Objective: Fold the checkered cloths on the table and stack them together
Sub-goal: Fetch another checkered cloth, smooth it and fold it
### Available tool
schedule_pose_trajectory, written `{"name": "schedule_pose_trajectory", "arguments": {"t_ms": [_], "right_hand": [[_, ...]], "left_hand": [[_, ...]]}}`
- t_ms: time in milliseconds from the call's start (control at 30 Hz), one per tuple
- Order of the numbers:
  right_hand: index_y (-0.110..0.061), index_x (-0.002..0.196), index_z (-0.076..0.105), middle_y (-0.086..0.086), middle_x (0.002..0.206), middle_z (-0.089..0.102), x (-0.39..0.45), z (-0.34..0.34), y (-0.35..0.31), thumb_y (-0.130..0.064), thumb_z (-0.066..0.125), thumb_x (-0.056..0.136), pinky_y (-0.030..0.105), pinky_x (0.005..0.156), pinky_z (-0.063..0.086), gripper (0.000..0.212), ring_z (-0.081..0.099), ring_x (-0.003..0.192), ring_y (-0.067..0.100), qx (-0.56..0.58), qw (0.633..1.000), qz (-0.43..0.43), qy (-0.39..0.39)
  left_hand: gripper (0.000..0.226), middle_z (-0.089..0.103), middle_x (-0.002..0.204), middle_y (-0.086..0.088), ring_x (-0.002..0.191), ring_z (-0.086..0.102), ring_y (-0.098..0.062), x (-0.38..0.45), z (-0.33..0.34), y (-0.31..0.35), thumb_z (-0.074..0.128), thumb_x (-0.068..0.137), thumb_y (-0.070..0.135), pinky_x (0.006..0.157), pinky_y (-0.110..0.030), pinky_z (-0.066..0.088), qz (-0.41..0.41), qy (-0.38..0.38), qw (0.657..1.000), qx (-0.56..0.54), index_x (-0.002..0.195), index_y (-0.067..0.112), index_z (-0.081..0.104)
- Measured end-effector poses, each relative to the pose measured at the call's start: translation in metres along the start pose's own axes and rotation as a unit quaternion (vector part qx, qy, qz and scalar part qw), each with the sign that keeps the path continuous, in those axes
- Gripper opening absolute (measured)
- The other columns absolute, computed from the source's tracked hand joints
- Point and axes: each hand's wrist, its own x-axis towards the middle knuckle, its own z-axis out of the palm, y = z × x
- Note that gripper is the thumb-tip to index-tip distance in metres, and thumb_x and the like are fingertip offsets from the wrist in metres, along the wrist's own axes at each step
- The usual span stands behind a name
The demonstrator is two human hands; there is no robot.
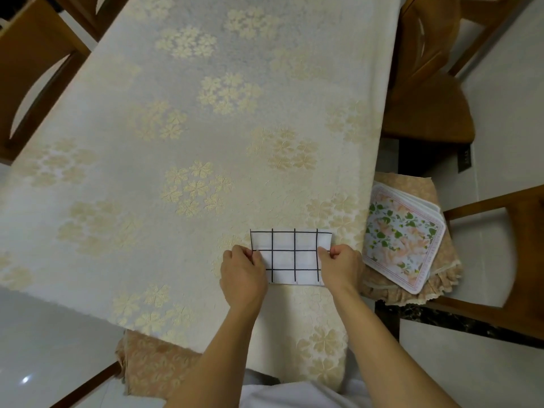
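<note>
A white checkered cloth (290, 254) with black grid lines lies folded into a small rectangle on the table (176, 128), near its front right corner. My left hand (243, 275) pinches the cloth's left edge between thumb and fingers. My right hand (341, 267) pinches its right edge the same way. Both hands cover the cloth's lower corners. No other checkered cloth shows on the table.
The table carries a cream tablecloth with gold flower clusters. To the right, a chair seat with a beige cover (424, 260) holds a stack of floral placemats (400, 240). Wooden chairs stand at the far right (426, 69), far left (32, 69) and near left.
</note>
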Motion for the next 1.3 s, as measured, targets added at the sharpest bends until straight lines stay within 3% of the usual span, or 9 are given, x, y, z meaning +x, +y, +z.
{"name": "schedule_pose_trajectory", "arguments": {"t_ms": [167, 233, 333, 433, 567, 667, 767, 933, 1300], "right_hand": [[-0.010, 0.080, 0.052, 0.001, 0.074, 0.048, -0.014, -0.029, -0.011, -0.024, 0.062, 0.097, 0.027, 0.061, 0.036, 0.024, 0.045, 0.069, 0.014, 0.218, 0.970, 0.039, -0.096], [-0.001, 0.090, 0.057, 0.004, 0.080, 0.053, -0.018, -0.040, -0.015, -0.023, 0.066, 0.095, 0.026, 0.066, 0.038, 0.024, 0.049, 0.076, 0.016, 0.267, 0.957, 0.027, -0.111], [-0.007, 0.104, 0.065, -0.002, 0.094, 0.070, -0.029, -0.058, -0.024, -0.019, 0.071, 0.091, 0.018, 0.074, 0.045, 0.019, 0.065, 0.089, 0.012, 0.325, 0.935, 0.014, -0.142], [-0.010, 0.119, 0.069, 0.003, 0.112, 0.074, -0.041, -0.075, -0.029, -0.019, 0.072, 0.090, 0.034, 0.099, 0.049, 0.030, 0.067, 0.111, 0.015, 0.379, 0.901, 0.012, -0.213], [-0.005, 0.114, 0.071, 0.013, 0.110, 0.074, -0.058, -0.089, -0.036, -0.014, 0.065, 0.093, 0.045, 0.097, 0.052, 0.024, 0.070, 0.107, 0.027, 0.396, 0.878, -0.001, -0.269], [0.001, 0.096, 0.070, 0.008, 0.087, 0.071, -0.063, -0.086, -0.036, -0.029, 0.065, 0.094, 0.034, 0.079, 0.050, 0.030, 0.066, 0.084, 0.026, 0.335, 0.914, -0.074, -0.218], [0.011, 0.083, 0.050, 0.007, 0.067, 0.039, -0.067, -0.079, -0.037, -0.044, 0.058, 0.095, 0.031, 0.059, 0.031, 0.057, 0.034, 0.064, 0.020, 0.265, 0.942, -0.141, -0.154], [-0.014, 0.069, 0.034, -0.002, 0.062, 0.028, -0.080, -0.076, -0.038, -0.039, 0.046, 0.099, 0.031, 0.056, 0.026, 0.041, 0.027, 0.057, 0.007, 0.209, 0.950, -0.221, -0.068], [-0.008, 0.074, 0.041, 0.003, 0.063, 0.038, -0.093, -0.083, -0.017, -0.028, 0.044, 0.104, 0.022, 0.051, 0.026, 0.036, 0.030, 0.055, 0.005, 0.150, 0.949, -0.275, -0.023]], "left_hand": [[0.012, 0.064, 0.082, 0.002, 0.077, 0.061, -0.014, -0.005, -0.025, -0.002, 0.063, 0.094, 0.021, 0.062, -0.024, 0.044, 0.006, -0.050, 0.980, -0.190, 0.085, 0.015, 0.058], [0.007, 0.065, 0.084, -0.001, 0.079, 0.060, -0.016, -0.004, -0.036, -0.003, 0.067, 0.091, 0.019, 0.069, -0.025, 0.045, -0.033, -0.079, 0.962, -0.258, 0.091, 0.014, 0.062], [0.030, 0.071, 0.100, -0.008, 0.094, 0.068, -0.018, -0.006, -0.054, -0.004, 0.070, 0.090, 0.020, 0.086, -0.034, 0.053, -0.085, -0.133, 0.923, -0.352, 0.118, 0.018, 0.061], [0.025, 0.075, 0.105, -0.004, 0.098, 0.072, -0.021, -0.015, -0.075, 0.001, 0.062, 0.096, 0.014, 0.083, -0.037, 0.059, -0.063, -0.203, 0.893, -0.397, 0.120, 0.018, 0.063], [0.018, 0.074, 0.101, -0.013, 0.095, 0.071, -0.031, -0.026, -0.089, 0.002, 0.057, 0.099, 0.019, 0.085, -0.050, 0.058, -0.042, -0.239, 0.886, -0.396, 0.106, 0.008, 0.070], [0.032, 0.066, 0.088, -0.018, 0.077, 0.060, -0.021, -0.032, -0.085, 0.002, 0.051, 0.102, 0.031, 0.070, -0.035, 0.051, 0.009, -0.178, 0.923, -0.342, 0.095, 0.002, 0.063], [0.037, 0.055, 0.073, -0.004, 0.059, 0.044, 0.001, -0.043, -0.080, 0.005, 0.039, 0.106, 0.032, 0.056, -0.014, 0.037, 0.077, -0.079, 0.959, -0.261, 0.082, 0.008, 0.053], [0.039, 0.050, 0.066, 0.000, 0.055, 0.043, -0.001, -0.052, -0.075, 0.003, 0.035, 0.106, 0.034, 0.052, -0.017, 0.036, 0.110, -0.030, 0.969, -0.218, 0.074, 0.013, 0.046], [0.037, 0.054, 0.074, -0.007, 0.064, 0.053, -0.020, -0.072, -0.072, -0.010, 0.037, 0.106, 0.034, 0.047, -0.033, 0.047, 0.077, -0.058, 0.963, -0.252, 0.085, 0.010, 0.055]]}}
